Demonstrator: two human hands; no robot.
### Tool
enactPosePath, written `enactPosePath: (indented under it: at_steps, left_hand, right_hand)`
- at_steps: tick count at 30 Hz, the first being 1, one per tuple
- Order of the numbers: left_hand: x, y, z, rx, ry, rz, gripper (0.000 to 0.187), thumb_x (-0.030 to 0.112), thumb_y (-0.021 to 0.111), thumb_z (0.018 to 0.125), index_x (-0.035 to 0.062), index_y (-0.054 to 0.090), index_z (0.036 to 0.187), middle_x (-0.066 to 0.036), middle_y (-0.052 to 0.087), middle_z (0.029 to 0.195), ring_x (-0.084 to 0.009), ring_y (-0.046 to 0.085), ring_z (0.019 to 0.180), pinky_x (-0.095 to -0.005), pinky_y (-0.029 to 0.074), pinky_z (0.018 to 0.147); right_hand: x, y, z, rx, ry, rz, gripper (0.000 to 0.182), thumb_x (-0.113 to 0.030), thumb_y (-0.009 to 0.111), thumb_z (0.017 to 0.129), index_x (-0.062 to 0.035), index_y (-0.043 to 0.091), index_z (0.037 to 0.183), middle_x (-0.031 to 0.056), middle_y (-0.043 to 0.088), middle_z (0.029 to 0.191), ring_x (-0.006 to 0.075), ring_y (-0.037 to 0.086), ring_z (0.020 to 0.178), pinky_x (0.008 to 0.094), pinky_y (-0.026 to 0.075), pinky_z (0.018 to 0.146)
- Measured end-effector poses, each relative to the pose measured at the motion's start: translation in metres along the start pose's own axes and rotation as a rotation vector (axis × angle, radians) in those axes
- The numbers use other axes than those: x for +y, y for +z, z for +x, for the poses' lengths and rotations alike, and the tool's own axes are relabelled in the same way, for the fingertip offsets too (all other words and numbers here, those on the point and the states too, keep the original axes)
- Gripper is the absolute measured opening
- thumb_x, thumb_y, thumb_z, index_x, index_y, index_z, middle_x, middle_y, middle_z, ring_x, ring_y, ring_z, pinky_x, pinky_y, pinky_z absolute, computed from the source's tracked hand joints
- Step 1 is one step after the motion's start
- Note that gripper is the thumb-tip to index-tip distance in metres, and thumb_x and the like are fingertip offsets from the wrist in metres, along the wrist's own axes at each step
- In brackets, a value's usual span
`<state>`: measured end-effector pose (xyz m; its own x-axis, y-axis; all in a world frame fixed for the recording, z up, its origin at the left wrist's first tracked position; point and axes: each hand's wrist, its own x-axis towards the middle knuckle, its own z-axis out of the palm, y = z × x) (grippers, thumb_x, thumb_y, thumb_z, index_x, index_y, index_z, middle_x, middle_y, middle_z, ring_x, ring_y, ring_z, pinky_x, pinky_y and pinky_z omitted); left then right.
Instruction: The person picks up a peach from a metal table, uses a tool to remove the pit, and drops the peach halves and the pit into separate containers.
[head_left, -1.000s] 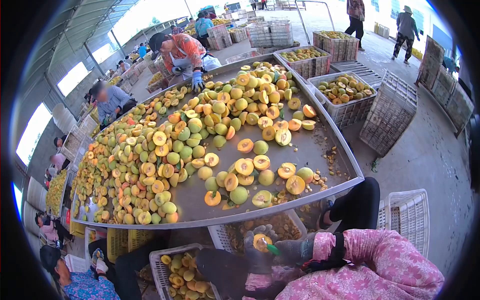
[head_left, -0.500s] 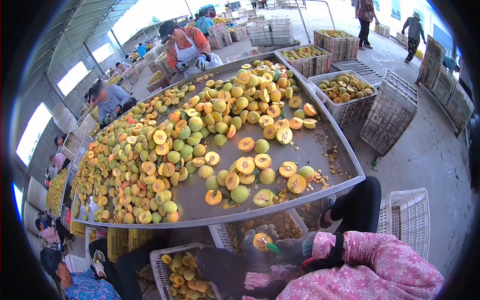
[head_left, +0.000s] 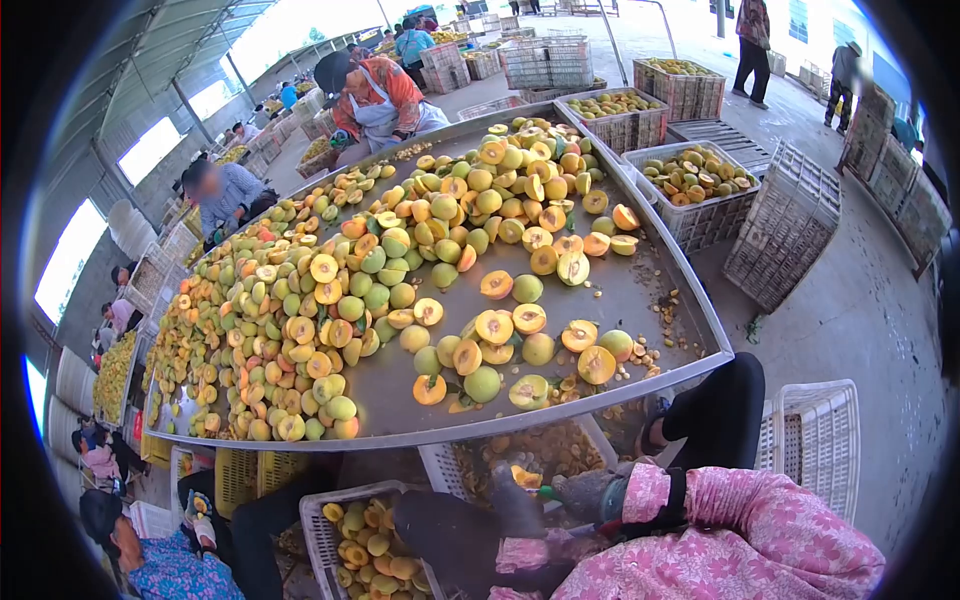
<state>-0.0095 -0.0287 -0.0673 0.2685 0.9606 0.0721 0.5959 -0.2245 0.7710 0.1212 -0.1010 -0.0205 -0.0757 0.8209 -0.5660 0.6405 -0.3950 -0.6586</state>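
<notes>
My left hand (head_left: 514, 508), in a grey glove and blurred by motion, is closed around a halved yellow peach (head_left: 525, 478). My right hand (head_left: 590, 493), also gloved in grey, grips a small tool with a green handle (head_left: 546, 492); its working end is hidden at the fruit. Both hands are close together over my lap, just above a white crate (head_left: 606, 440) containing pits and scraps. Beyond them, a metal-rimmed table (head_left: 440, 433) bears a large heap of peach halves (head_left: 345, 307), cut faces showing orange flesh.
A crate of peach halves (head_left: 372, 545) stands left of my legs. White crates (head_left: 818, 440) are at my right. Filled crates (head_left: 690, 185) line the table's far right side. Co-workers sit across the table (head_left: 375, 105) and at my left (head_left: 170, 550).
The peach half has turned from facing me to tilted sideways, and my left hand has shifted. My right hand stays close by with the tool. A co-worker across the table has bent lower.
</notes>
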Motion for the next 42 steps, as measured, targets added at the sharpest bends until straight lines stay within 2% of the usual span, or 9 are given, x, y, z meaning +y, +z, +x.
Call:
enactPosePath:
  at_steps: [1,3,8,10,15,22,25,27,42]
  left_hand:
    - [0.008,-0.006,0.003,0.002,0.001,0.003,0.029,0.003,0.069,0.068,-0.0001,0.052,0.092,-0.010,0.058,0.082,-0.0223,0.060,0.076,-0.0328,0.048,0.064]
    - [0.032,-0.020,0.010,0.092,-0.595,-0.838,0.030,0.013,0.067,0.073,0.0010,0.051,0.095,-0.013,0.058,0.084,-0.0242,0.060,0.078,-0.0328,0.048,0.067]
    - [-0.074,0.015,0.025,0.119,-0.342,-1.018,0.040,0.034,0.046,0.088,-0.0022,0.049,0.102,-0.016,0.057,0.096,-0.0251,0.057,0.090,-0.0361,0.051,0.075]
    - [-0.029,-0.013,0.026,-0.102,-0.784,-1.830,0.051,0.040,0.048,0.085,-0.0042,0.047,0.111,-0.019,0.056,0.106,-0.0303,0.053,0.101,-0.0429,0.046,0.087]
    - [0.008,-0.038,0.019,-0.206,-0.696,-1.856,0.059,0.041,0.048,0.086,-0.0051,0.042,0.122,-0.023,0.049,0.121,-0.0337,0.048,0.111,-0.0485,0.038,0.096]
    - [0.022,-0.037,0.012,-0.399,-0.639,-1.932,0.053,0.043,0.038,0.092,0.0010,0.044,0.124,-0.023,0.048,0.125,-0.0351,0.051,0.108,-0.0512,0.037,0.098]
    - [0.018,-0.033,0.012,-0.476,-0.674,-2.039,0.052,0.044,0.039,0.092,0.0013,0.047,0.120,-0.022,0.050,0.123,-0.0354,0.053,0.105,-0.0516,0.038,0.097]
    - [0.018,-0.033,0.012,-0.482,-0.668,-2.020,0.051,0.044,0.040,0.091,0.0013,0.048,0.118,-0.022,0.051,0.123,-0.0354,0.053,0.104,-0.0512,0.038,0.096]
    - [0.033,-0.035,0.008,-0.325,-0.765,-1.796,0.045,0.043,0.043,0.090,0.0017,0.054,0.104,-0.018,0.058,0.108,-0.0312,0.055,0.093,-0.0451,0.045,0.085]
  right_hand:
    - [-0.001,-0.001,-0.002,0.000,-0.004,0.001,0.052,-0.040,0.062,0.078,-0.0008,0.049,0.110,0.0184,0.063,0.089,0.0356,0.063,0.083,0.0449,0.049,0.071]
    - [-0.002,-0.004,-0.008,0.117,-0.164,-0.294,0.047,-0.040,0.060,0.079,-0.0023,0.050,0.107,0.0189,0.064,0.086,0.0363,0.063,0.082,0.0458,0.048,0.070]
    - [0.020,-0.009,0.007,0.103,-0.101,-0.288,0.042,-0.038,0.059,0.080,-0.0033,0.050,0.102,0.0192,0.063,0.083,0.0381,0.063,0.080,0.0473,0.048,0.070]
    - [0.025,-0.009,0.012,0.112,-0.086,-0.204,0.040,-0.037,0.058,0.080,-0.0035,0.050,0.102,0.0198,0.063,0.083,0.0390,0.063,0.080,0.0473,0.048,0.071]
    - [0.013,-0.022,-0.009,-0.025,-0.190,0.562,0.034,-0.031,0.056,0.085,-0.0043,0.050,0.105,0.0159,0.059,0.089,0.0271,0.060,0.087,0.0415,0.046,0.078]
    - [-0.006,-0.015,-0.019,-0.019,-0.280,0.482,0.042,-0.026,0.055,0.089,-0.0039,0.044,0.122,0.0120,0.057,0.105,0.0259,0.057,0.094,0.0388,0.045,0.081]
    - [-0.014,-0.011,-0.012,0.074,-0.303,-0.008,0.053,-0.028,0.060,0.086,-0.0023,0.039,0.127,0.0164,0.056,0.111,0.0294,0.058,0.097,0.0383,0.045,0.082]
    - [0.027,0.033,0.026,0.391,-0.769,0.386,0.062,-0.032,0.062,0.083,-0.0021,0.036,0.130,0.0226,0.056,0.110,0.0340,0.058,0.097,0.0380,0.045,0.083]
    - [-0.027,-0.011,-0.031,0.267,-0.257,-0.446,0.041,-0.033,0.052,0.086,-0.0033,0.045,0.115,0.0116,0.060,0.081,0.0321,0.063,0.065,0.0403,0.052,0.059]
